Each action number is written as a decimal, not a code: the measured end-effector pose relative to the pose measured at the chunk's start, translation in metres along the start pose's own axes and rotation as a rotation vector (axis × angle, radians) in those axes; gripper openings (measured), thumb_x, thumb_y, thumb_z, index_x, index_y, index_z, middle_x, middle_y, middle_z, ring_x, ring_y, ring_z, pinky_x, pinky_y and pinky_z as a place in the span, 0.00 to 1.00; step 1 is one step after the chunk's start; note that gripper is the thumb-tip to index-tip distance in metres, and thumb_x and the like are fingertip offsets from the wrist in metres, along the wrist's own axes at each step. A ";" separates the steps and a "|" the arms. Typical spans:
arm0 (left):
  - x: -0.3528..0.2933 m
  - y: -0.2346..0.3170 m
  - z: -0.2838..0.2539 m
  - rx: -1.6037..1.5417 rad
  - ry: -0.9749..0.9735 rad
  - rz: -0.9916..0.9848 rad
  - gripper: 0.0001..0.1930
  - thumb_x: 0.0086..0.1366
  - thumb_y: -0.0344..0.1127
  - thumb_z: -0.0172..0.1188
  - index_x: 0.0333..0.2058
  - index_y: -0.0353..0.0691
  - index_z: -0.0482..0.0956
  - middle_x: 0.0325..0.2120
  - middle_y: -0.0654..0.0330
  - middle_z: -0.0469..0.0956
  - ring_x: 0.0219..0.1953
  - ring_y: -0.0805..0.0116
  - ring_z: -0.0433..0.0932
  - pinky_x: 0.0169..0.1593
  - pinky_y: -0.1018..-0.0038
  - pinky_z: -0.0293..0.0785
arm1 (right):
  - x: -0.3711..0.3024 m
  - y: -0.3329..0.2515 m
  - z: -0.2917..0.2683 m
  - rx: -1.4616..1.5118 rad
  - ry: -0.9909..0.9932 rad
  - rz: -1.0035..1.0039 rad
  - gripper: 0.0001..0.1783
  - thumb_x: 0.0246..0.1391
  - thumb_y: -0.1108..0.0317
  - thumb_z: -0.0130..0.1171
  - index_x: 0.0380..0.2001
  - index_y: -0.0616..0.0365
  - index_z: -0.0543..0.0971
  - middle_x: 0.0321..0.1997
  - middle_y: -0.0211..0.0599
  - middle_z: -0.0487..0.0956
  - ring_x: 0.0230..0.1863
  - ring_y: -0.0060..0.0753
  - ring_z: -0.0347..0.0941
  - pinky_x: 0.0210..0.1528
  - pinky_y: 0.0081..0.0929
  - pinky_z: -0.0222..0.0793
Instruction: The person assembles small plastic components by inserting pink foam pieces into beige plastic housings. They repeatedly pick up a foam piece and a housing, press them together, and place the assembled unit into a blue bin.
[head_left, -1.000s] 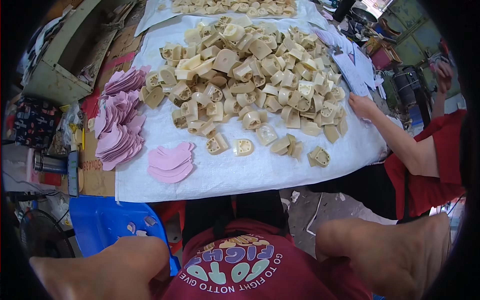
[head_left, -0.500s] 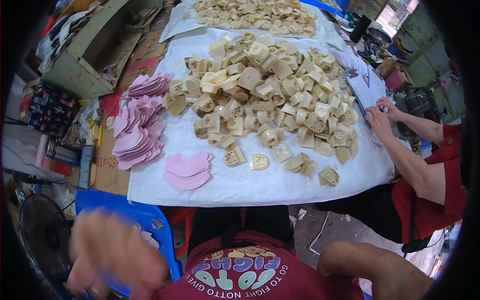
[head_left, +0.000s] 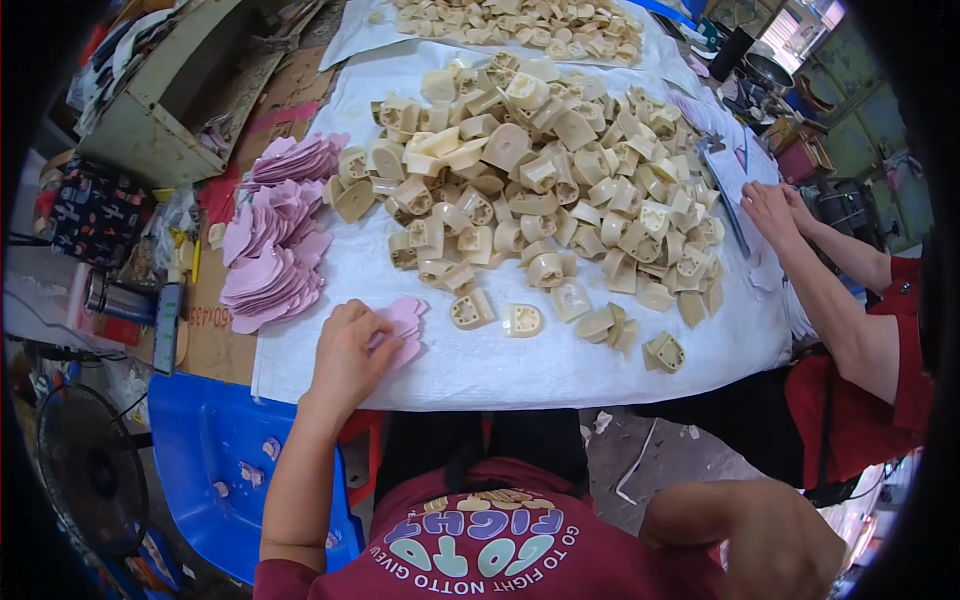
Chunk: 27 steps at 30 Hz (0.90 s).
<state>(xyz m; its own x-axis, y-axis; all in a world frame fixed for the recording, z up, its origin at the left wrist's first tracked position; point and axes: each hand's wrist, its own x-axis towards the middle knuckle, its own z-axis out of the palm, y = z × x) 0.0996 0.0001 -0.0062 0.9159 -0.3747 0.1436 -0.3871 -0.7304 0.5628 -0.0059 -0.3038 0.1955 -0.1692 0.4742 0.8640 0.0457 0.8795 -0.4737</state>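
Note:
My left hand [head_left: 350, 350] rests on the near left of the white-covered table. Its fingers are bent and pinched onto the short stack of pink cut-out pieces [head_left: 407, 330], hiding part of it. Taller piles of the same pink pieces [head_left: 275, 270] lie just beyond. A few cream heel blocks, one of them lying alone [head_left: 522, 320], sit right of the hand, with a big heap of such heel blocks [head_left: 520, 170] behind. My right hand [head_left: 785, 545] is low at the right, off the table; its fingers are turned away and blurred.
A blue plastic chair [head_left: 200, 430] with scraps on it stands left of my legs. A fan [head_left: 90, 470] is beside it. Across the right corner, a person in red has both hands [head_left: 775, 210] at a clipboard [head_left: 730, 190]. More heel blocks [head_left: 520, 25] lie at the far end.
My left hand has come up from above the blue chair to the short pink stack and closed on it. My right hand has come into view at the lower right.

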 end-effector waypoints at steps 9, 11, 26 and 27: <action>0.007 -0.014 -0.008 -0.210 -0.085 -0.120 0.05 0.49 0.28 0.65 0.27 0.36 0.82 0.23 0.56 0.72 0.29 0.61 0.72 0.33 0.69 0.69 | -0.117 0.183 -0.027 -1.168 0.764 0.925 0.14 0.46 0.65 0.62 0.36 0.59 0.77 0.43 0.39 0.78 0.44 0.43 0.72 0.47 0.36 0.66; 0.008 -0.013 -0.010 -0.232 -0.110 -0.143 0.05 0.49 0.28 0.65 0.27 0.36 0.82 0.23 0.56 0.72 0.28 0.62 0.72 0.33 0.70 0.68 | -0.124 0.204 -0.033 -1.217 0.736 1.021 0.14 0.44 0.67 0.61 0.37 0.60 0.77 0.46 0.40 0.76 0.46 0.42 0.71 0.48 0.36 0.66; 0.010 -0.033 -0.036 -0.336 0.032 -0.169 0.02 0.56 0.25 0.59 0.28 0.33 0.78 0.22 0.63 0.73 0.25 0.75 0.70 0.31 0.77 0.66 | -0.143 0.231 -0.026 -1.409 0.645 1.175 0.17 0.38 0.72 0.60 0.37 0.59 0.77 0.50 0.38 0.74 0.50 0.39 0.66 0.50 0.35 0.60; 0.008 -0.041 -0.044 -0.369 0.096 -0.184 0.02 0.57 0.25 0.59 0.28 0.33 0.78 0.22 0.65 0.73 0.25 0.78 0.70 0.31 0.79 0.65 | -0.143 0.233 -0.025 -1.408 0.655 1.165 0.17 0.38 0.72 0.60 0.37 0.58 0.77 0.50 0.38 0.74 0.50 0.39 0.66 0.50 0.35 0.60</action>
<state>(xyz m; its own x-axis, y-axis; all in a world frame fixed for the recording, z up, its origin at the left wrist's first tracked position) 0.1277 0.0523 0.0080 0.9786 -0.1900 0.0789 -0.1685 -0.5203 0.8372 0.0535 -0.1658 -0.0341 0.8437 0.4037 0.3539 0.5357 -0.5888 -0.6053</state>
